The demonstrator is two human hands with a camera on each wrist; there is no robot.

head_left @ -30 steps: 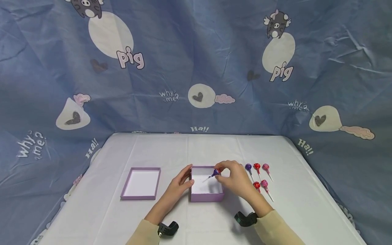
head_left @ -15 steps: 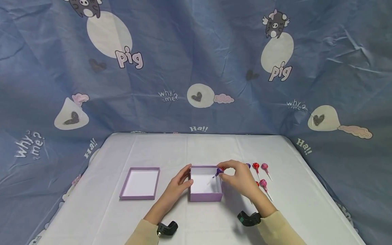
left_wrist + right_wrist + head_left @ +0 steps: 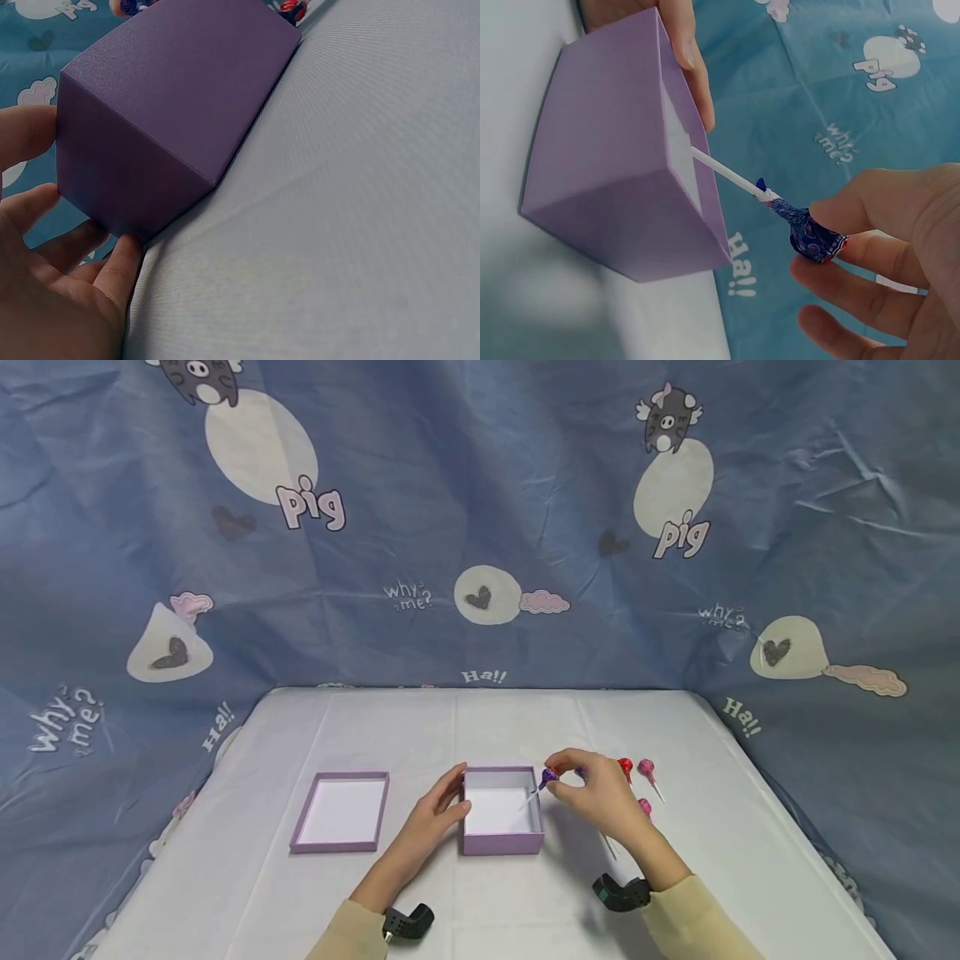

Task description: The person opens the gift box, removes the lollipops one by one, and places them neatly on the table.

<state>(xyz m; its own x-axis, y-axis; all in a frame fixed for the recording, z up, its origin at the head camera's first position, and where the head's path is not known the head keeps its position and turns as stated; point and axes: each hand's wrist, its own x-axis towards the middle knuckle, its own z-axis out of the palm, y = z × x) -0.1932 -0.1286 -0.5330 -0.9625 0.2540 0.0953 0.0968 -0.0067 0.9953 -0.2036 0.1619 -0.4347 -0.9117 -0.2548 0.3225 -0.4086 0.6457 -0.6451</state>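
A lavender box [image 3: 502, 843] with a white inside stands at mid-table, its top uncovered. My left hand [image 3: 433, 810] rests against its left side with fingers spread; in the left wrist view, those fingertips [image 3: 124, 259] touch the purple wall. Thumb and fingers of my right hand [image 3: 600, 793] pinch a lollipop [image 3: 814, 234] by its dark blue-purple wrapped head, just beyond the box's right rim. Its white stick [image 3: 727, 171] slants down to the left, over the box opening.
Left of the box lies a shallow lavender lid [image 3: 337, 846], white inside up. On the right lie more lollipops, including a red one [image 3: 626, 765] and a pink one [image 3: 647, 767], some partly hidden by the right hand. A blue patterned cloth [image 3: 420, 510] hangs behind the table.
My right hand has moved rightward with the lollipop, from above the box's inside to its right rim. The left hand has stayed at the box's left side.
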